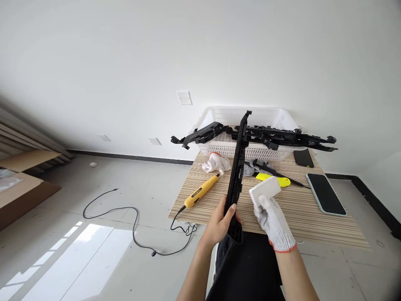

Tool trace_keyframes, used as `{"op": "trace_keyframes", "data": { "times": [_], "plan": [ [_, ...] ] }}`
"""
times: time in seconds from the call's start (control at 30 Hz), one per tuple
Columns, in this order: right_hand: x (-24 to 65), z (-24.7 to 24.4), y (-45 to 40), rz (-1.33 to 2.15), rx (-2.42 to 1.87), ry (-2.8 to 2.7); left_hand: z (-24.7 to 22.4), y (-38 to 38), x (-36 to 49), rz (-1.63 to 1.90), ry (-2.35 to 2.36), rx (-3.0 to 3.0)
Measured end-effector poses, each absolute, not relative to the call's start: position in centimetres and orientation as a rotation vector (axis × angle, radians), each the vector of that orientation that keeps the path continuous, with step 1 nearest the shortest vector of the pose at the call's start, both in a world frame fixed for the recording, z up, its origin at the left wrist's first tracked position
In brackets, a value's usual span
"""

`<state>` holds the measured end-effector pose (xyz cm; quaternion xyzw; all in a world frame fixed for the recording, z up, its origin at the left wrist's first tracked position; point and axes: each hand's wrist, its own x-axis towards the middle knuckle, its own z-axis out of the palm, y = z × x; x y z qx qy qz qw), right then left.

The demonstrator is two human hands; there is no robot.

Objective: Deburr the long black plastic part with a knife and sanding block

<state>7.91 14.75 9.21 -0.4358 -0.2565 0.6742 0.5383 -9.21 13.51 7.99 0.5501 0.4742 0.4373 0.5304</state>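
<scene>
My bare left hand (221, 223) is wrapped round the lower end of a long black plastic trim piece (238, 167), which points up and away from me. In its white knit glove with an orange cuff, my right hand (272, 219) grips a flat white rectangular block (265, 191), held just right of the trim piece and apart from it. Beyond the block lies a yellow-green utility knife (283, 182). Left of the trim piece, a yellow corded pen-like tool (201, 191) rests on the wood-grain table (300, 213).
A white plastic basket (216, 149) holds several black plastic parts (282, 136) that overhang its sides. A crumpled glove (216, 162), grey cloth (248, 169), light-cased phone (326, 194) and dark phone (303, 158) lie on the table. A black cable (137, 225) trails across the floor.
</scene>
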Motion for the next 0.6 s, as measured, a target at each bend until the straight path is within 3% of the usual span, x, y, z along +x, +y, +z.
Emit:
{"op": "trace_keyframes", "data": {
  "times": [0.1, 0.23, 0.4, 0.6],
  "plan": [
    [7.29, 9.59, 14.56, 1.843, -1.055, -0.797, 8.20, 13.51, -9.20, 1.090, 1.243, 1.399],
    [6.92, 9.36, 14.32, 1.637, -0.974, -0.571, 8.44, 13.46, -9.17, 1.029, 1.121, 1.304],
    [7.17, 8.95, 14.53, 1.839, -0.979, -0.597, 8.61, 13.40, -9.13, 1.049, 1.154, 1.326],
    [7.20, 9.02, 14.56, 1.830, -0.935, -0.540, 8.80, 13.36, -9.08, 1.054, 1.116, 1.296]
  ]
}}
